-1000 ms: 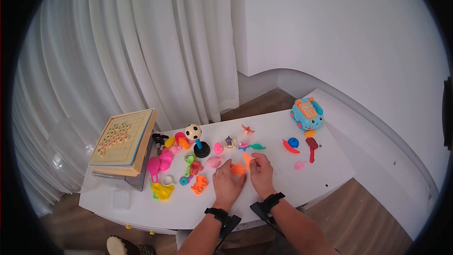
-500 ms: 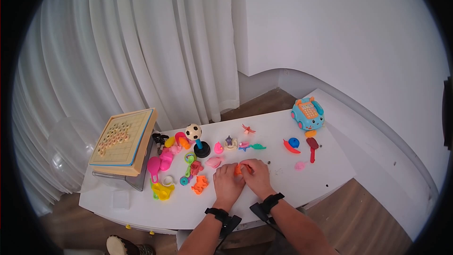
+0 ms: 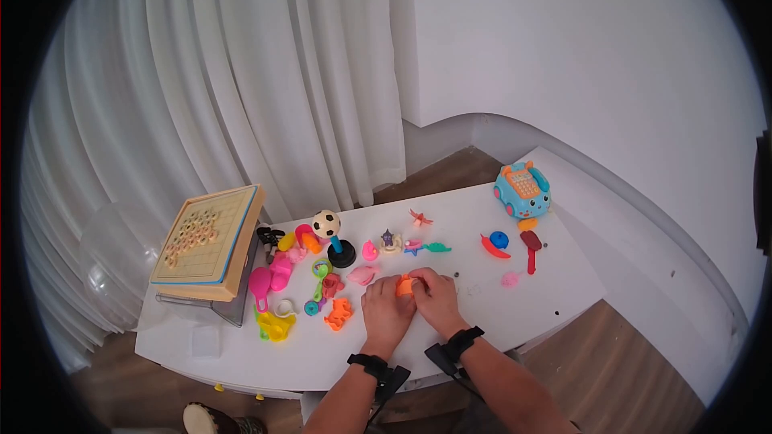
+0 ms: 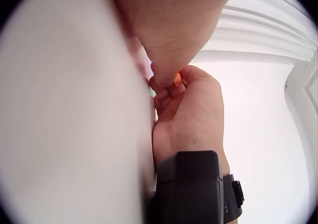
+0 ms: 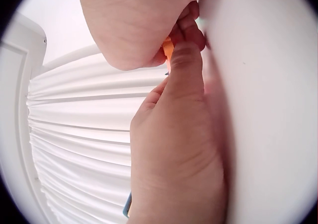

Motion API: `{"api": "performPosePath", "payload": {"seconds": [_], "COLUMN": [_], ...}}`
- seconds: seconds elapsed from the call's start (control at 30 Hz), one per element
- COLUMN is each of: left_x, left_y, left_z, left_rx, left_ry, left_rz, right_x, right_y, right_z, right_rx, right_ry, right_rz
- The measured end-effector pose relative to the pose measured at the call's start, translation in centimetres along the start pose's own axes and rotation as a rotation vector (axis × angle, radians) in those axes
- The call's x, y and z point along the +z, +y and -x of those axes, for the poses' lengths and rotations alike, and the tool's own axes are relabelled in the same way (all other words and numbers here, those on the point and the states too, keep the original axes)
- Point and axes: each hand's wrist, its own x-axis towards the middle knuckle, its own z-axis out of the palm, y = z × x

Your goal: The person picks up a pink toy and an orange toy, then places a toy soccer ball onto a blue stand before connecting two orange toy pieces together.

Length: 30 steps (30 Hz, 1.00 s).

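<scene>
An orange piece (image 3: pixel 404 285) is between the two hands at the middle front of the white table (image 3: pixel 490 313). The left hand (image 3: pixel 387 313) grips its left side, and the right hand (image 3: pixel 437 301) pinches it from the right with thumb and fingers. In the left wrist view a bit of the orange piece (image 4: pixel 178 78) shows between the hands; the right wrist view shows it (image 5: pixel 168 49) beside the thumb. Fingers hide most of its shape. A pink toy (image 3: pixel 363 275) lies just beyond the left hand.
Left of the hands lie an orange mould (image 3: pixel 338 314), a yellow toy (image 3: pixel 277 326) and a football on a stand (image 3: pixel 342 253). A board game box (image 3: pixel 211 237) stands far left. Right are a toy phone (image 3: pixel 523 191), a red toy (image 3: pixel 531 251) and a blue piece (image 3: pixel 498 239).
Two separate orange pieces, one at each hand, have come together between the hands. The right hand has moved left against the left hand. The head view has shifted slightly.
</scene>
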Motion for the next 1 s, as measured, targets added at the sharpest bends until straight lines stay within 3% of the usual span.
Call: {"api": "performPosePath", "payload": {"seconds": [1.0], "left_x": [-0.5], "left_y": [0.6], "left_z": [-0.2], "left_rx": [0.067], "left_ry": [-0.062], "left_rz": [0.203], "right_x": [0.4], "right_y": [0.6], "right_z": [0.1], "right_rx": [0.001], "right_ry": [0.038], "right_rz": [-0.020]}}
